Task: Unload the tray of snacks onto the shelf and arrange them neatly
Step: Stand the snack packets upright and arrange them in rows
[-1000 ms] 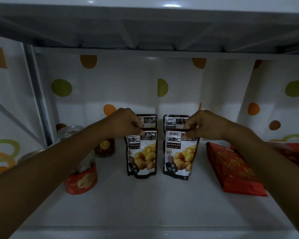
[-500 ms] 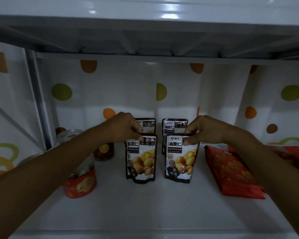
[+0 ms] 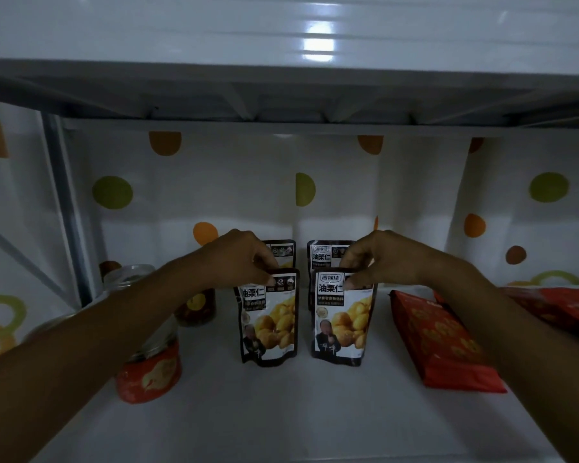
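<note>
Arranging: left hand (image 3: 244, 259) pinches the left pouch (image 3: 271, 325) by its top, right hand (image 3: 378, 259) the right pouch (image 3: 343, 322), both upright left of the red packet (image 3: 442, 345); squaring them, then releasing, likely comes next.

Head view, close, facing straight into shelf (image 3: 288, 416) (wide-angle).

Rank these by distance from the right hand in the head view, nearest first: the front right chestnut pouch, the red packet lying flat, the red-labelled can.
1. Front right chestnut pouch: in the centre, with the right hand pinching its top edge.
2. Red packet: lying flat, just right of that pouch.
3. Red-labelled can: far over on the left side.
</note>
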